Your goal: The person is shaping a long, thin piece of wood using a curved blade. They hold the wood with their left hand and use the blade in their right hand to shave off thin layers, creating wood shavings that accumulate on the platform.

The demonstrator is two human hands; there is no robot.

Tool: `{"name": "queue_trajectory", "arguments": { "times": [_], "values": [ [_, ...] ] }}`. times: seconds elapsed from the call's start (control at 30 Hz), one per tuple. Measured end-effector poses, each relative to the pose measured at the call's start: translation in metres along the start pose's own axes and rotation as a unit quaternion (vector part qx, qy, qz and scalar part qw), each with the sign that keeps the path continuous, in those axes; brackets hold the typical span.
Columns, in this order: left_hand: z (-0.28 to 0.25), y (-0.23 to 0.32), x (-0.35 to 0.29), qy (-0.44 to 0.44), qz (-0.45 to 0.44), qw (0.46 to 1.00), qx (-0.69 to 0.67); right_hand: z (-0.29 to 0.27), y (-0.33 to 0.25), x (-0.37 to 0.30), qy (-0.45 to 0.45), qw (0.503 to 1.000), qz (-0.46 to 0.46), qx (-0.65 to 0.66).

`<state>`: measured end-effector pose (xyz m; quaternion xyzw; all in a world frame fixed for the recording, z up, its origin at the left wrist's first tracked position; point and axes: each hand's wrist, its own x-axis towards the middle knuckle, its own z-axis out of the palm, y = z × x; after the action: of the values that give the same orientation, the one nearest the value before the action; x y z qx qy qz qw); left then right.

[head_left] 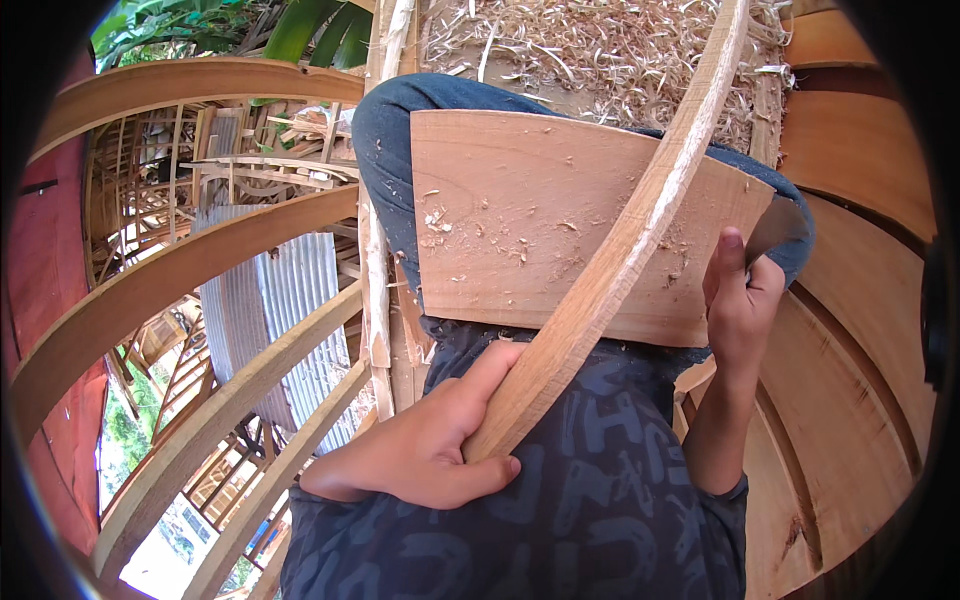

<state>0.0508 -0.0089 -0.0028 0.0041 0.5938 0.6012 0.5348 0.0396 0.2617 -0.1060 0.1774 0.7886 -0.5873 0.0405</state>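
Note:
My left hand (440,430) is closed around the near end of a long, slightly curved wooden strip (600,285). From there the strip slants up to the far right, crossing over a flat wooden board (530,210) laid on my lap. Its right edge is pale and freshly cut. Close to the board's right edge, my right hand (742,300) is closed with the thumb raised, gripping a knife whose grey metal blade (778,230) shows beyond the fingers. The knife's handle is hidden in the fist. Small wood chips lie on the board.
Curly shavings (600,50) cover the planks beyond my knees. Bent wooden ribs (200,240) rise on the left, and curved planking (840,400) walls the right. Past the ribs lie corrugated metal sheets (290,310) and stacked timber. A red surface (50,300) stands far left.

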Motion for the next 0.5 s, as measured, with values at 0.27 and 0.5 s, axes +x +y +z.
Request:
{"name": "queue_trajectory", "arguments": {
  "times": [0.27,0.5],
  "values": [
    [-0.002,-0.001,-0.004,-0.080,-0.001,0.950,-0.302,0.012,-0.012,-0.014,-0.012,0.999,-0.041,0.012],
    [-0.009,-0.019,-0.004,-0.227,0.093,0.772,-0.586,0.013,-0.019,-0.012,-0.040,0.997,-0.067,-0.010]
  ]
}}
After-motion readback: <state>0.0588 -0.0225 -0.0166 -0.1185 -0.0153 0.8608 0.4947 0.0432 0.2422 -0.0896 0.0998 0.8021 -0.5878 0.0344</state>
